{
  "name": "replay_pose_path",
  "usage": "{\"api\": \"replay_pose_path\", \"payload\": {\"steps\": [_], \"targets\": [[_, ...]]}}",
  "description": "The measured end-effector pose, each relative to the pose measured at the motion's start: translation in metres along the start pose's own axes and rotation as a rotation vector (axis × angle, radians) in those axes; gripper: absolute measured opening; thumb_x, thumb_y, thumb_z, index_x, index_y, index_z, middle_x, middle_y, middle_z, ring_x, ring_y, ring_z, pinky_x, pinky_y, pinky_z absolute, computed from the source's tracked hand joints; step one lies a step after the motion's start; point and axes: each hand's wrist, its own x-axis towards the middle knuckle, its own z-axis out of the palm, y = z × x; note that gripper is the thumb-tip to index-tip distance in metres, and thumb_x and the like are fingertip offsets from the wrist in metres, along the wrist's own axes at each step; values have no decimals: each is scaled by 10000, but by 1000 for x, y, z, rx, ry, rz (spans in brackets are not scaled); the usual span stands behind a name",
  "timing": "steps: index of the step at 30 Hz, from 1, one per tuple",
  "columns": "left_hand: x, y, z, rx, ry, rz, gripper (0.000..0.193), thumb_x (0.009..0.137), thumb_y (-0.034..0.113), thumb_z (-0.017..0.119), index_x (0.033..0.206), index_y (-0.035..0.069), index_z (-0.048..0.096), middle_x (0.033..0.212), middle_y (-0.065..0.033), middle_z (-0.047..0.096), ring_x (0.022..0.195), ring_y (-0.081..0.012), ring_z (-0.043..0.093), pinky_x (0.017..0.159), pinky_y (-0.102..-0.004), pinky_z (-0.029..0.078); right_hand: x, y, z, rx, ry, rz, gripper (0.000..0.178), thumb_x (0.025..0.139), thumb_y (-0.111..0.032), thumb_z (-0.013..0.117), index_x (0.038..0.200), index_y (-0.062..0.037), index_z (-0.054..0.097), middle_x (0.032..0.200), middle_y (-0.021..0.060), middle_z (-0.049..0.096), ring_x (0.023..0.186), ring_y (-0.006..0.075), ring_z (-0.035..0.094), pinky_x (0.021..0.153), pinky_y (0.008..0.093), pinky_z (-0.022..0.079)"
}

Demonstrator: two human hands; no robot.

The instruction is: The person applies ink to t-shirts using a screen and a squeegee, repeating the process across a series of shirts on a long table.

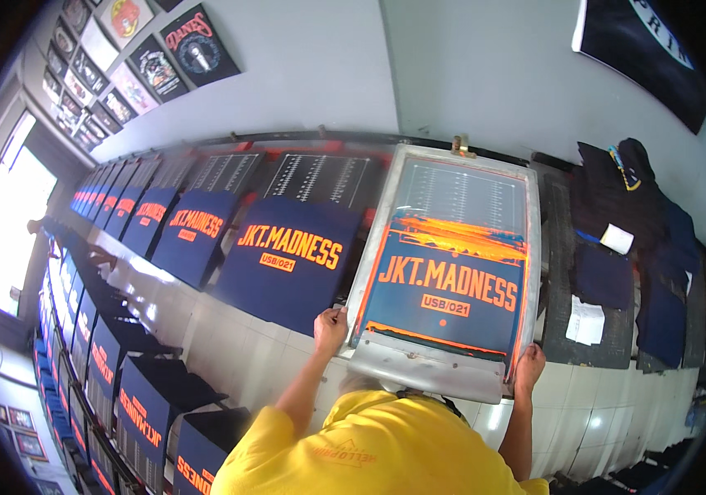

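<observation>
A screen-printing frame [532,206] with pale metal sides lies over a board right in front of me. Through its mesh shows orange block lettering on dark blue, and wet orange ink [460,237] is smeared across the middle. A wide silvery-grey bar [427,363] spans the frame's near end; whether it is a squeegee or part of the frame I cannot tell. My left hand [330,332] is closed on the frame's near left corner. At the near right corner, my right hand [529,368] grips the frame's side, fingers curled.
Left of the frame runs a row of boards with printed navy fabric [283,256]. Another such row [142,404] stands at lower left. Dark folded clothes [604,272] and a white paper [585,320] lie on the right. A metal clamp [462,147] sits at the frame's far end.
</observation>
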Motion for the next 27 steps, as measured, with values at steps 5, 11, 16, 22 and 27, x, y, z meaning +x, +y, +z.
{"api": "replay_pose_path", "payload": {"steps": [5,11,16,22,27], "targets": [[-3,15,-1,-3,25,-25,352,904,278,611,773,-46,649,707,-225,596,635,-366,593,608,-436,440,1,9,1,-65,42,-51,370,932,-200,453,987,111,647,949,303,657,900,439,632,815,458,473],[-3,22,-7,0,-14,-66,343,917,277,578,800,-38,648,824,-231,615,777,-437,597,689,-477,462,0,-11,-6,-39,-2,-35,378,947,-210,458,1040,102,650,994,288,667,946,410,639,856,430,469],[0,35,-12,10,-87,-126,355,928,293,560,822,-30,660,818,-242,635,806,-447,614,701,-474,483,-3,-5,-5,193,78,-51,392,1002,-252,481,1149,86,617,1112,216,665,1022,303,642,919,364,470],[-7,36,-22,-144,69,-35,293,935,252,562,1012,1,692,895,-199,681,804,-356,669,751,-404,521,-9,-23,-7,217,69,-133,382,998,-220,498,1233,71,578,1204,192,637,1114,259,610,987,342,433],[-30,37,-46,-251,62,61,246,933,171,560,1062,-4,677,1032,-168,675,891,-298,663,779,-374,523,-9,0,-17,59,43,-206,335,980,-174,529,1243,27,576,1213,193,629,1104,283,612,909,356,485]]}}
